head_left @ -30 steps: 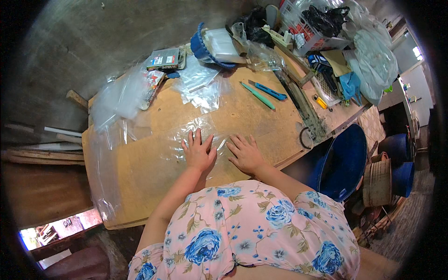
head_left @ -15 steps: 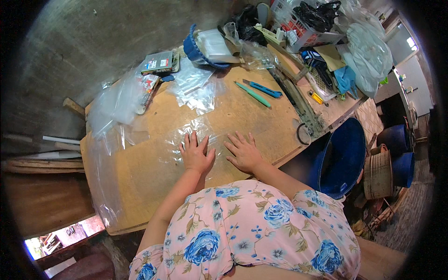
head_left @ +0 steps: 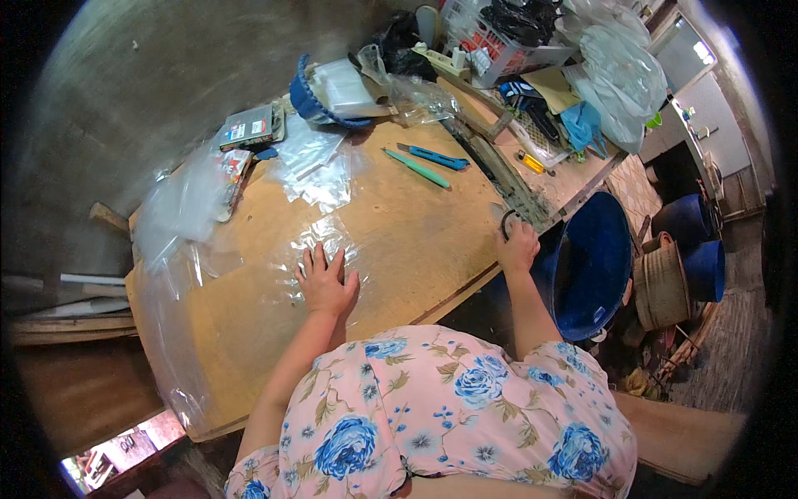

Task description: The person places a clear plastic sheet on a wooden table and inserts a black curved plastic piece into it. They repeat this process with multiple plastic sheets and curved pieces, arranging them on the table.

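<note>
My left hand (head_left: 324,287) lies flat, fingers spread, on a clear plastic bag (head_left: 326,235) on the wooden board (head_left: 416,249). At the board's right edge, my right hand (head_left: 519,247) has its fingers curled at a thin black ring (head_left: 505,221). Part of the ring is hidden behind those fingers. Farther back on the board lie a green pen-shaped tool (head_left: 420,170) and a blue utility knife (head_left: 436,157). Beyond my left hand rests a pile of clear plastic bags (head_left: 320,170).
A blue scalloped basket (head_left: 304,96) holding plastic bags stands at the back. Boxes (head_left: 249,127) and loose plastic sheeting (head_left: 179,208) lie at the left. A blue barrel (head_left: 592,266) stands by the right edge. A yellow cutter (head_left: 530,161) lies beyond a wooden strip.
My right hand has left the board beside my left hand and moved right to the black ring. My left hand stays on the plastic bag. The whole view has shifted slightly.
</note>
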